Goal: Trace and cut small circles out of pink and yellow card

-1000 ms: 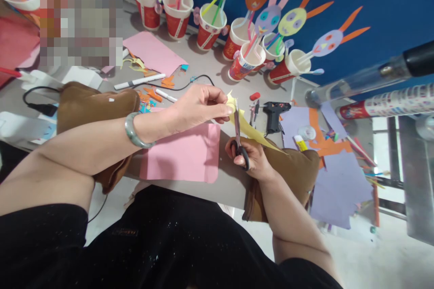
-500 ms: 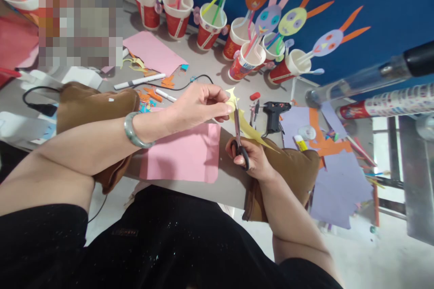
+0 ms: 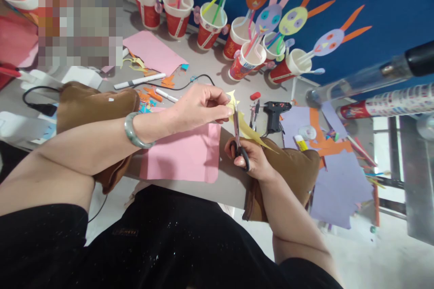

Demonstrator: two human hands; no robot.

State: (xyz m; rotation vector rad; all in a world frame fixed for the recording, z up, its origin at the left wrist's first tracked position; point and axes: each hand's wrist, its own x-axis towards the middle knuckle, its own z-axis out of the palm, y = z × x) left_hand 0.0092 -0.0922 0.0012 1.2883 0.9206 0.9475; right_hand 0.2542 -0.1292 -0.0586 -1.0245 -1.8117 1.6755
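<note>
My left hand [image 3: 206,106] pinches a piece of yellow paper [image 3: 250,132] between thumb and fingers, at its jagged upper end. A long curved strip of that paper trails down to the right, behind the scissors. In my right hand [image 3: 252,158] are scissors [image 3: 236,128] with black handles, fingers through the loops and blades pointing up. The blade tips meet the yellow paper right beside my left fingertips. Beneath my hands, a pink sheet [image 3: 183,158] lies on the table's near edge. My right forearm rests over a brown cushion [image 3: 291,167].
Red paper cups [image 3: 178,22] with paper animal faces on straws line the back. A black glue gun [image 3: 274,115] lies right of the scissors, near purple sheets [image 3: 339,185] and a glue stick [image 3: 300,143]. Another brown cushion [image 3: 95,104] sits left. Markers [image 3: 139,81] and paper scraps lie behind my left hand.
The scissors and the yellow paper have shifted very slightly. Both hands keep their holds, and the rest stays where it was.
</note>
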